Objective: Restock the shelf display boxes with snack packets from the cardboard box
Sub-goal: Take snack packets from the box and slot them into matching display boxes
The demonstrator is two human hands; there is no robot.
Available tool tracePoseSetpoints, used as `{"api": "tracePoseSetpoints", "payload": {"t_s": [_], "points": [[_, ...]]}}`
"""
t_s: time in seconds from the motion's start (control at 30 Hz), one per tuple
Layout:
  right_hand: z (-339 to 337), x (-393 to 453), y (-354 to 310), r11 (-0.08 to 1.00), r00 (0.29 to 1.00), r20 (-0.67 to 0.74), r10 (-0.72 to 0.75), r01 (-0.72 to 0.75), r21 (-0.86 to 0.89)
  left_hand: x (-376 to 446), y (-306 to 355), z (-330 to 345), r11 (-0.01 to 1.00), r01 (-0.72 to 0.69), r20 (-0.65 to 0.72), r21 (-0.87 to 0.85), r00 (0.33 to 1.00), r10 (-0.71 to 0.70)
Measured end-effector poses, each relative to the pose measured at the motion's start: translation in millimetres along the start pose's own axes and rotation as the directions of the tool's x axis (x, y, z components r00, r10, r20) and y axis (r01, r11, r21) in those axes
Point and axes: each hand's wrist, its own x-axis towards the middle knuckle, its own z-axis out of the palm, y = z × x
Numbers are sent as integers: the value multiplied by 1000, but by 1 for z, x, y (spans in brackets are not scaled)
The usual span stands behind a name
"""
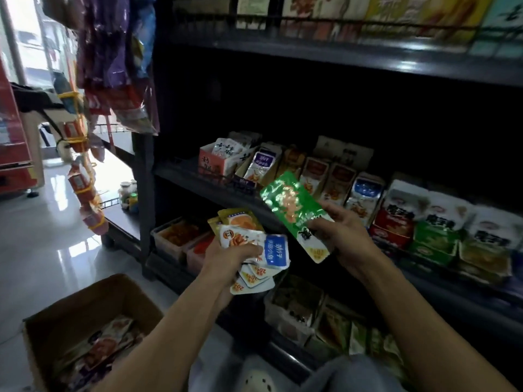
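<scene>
My left hand (226,258) grips a fanned bunch of snack packets (254,244), white, blue and yellow ones. My right hand (345,236) pinches a single green packet (291,205) by its lower end, tilted up toward the middle shelf. Display boxes (319,176) with upright packets stand in a row on that dark shelf, just behind the green packet. The open cardboard box (85,312) sits on the floor at lower left, with several packets (107,346) inside.
A pink display box (215,162) stands at the shelf's left end; red and green boxes (424,230) fill the right. Lower shelves hold tubs (175,236) and more packets. Hanging snack bags (113,52) dangle at upper left. Shiny tiled floor (42,236) spreads left.
</scene>
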Motion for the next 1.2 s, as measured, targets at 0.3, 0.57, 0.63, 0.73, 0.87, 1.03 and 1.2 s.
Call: {"api": "tracePoseSetpoints", "payload": {"t_s": [0.3,0.57,0.63,0.73,0.87,1.03,1.2], "points": [[-92,-33,-30,906,961,193,196,-102,-411,-2,0,72,1000,-20,135,3,991,20],[-140,-54,-11,983,940,-307,152,-176,-53,-2,-25,139,994,47,177,-100,984,-29],[-152,-64,-11,975,951,-249,185,-209,-73,-8,-31,157,995,55,208,-79,977,-37],[-185,-74,-19,974,943,-306,132,-181,-138,-14,-39,177,996,69,257,-52,965,-53],[-242,-82,-37,941,901,-432,-30,-120,-316,-10,-45,190,996,85,243,-25,967,-76],[-282,-62,-45,803,834,-493,-249,-107,-586,-4,-48,205,998,65,243,-9,968,-61],[-282,-25,-43,433,883,-311,-352,-140,-890,-1,-51,208,998,55,251,21,966,-59]]}}
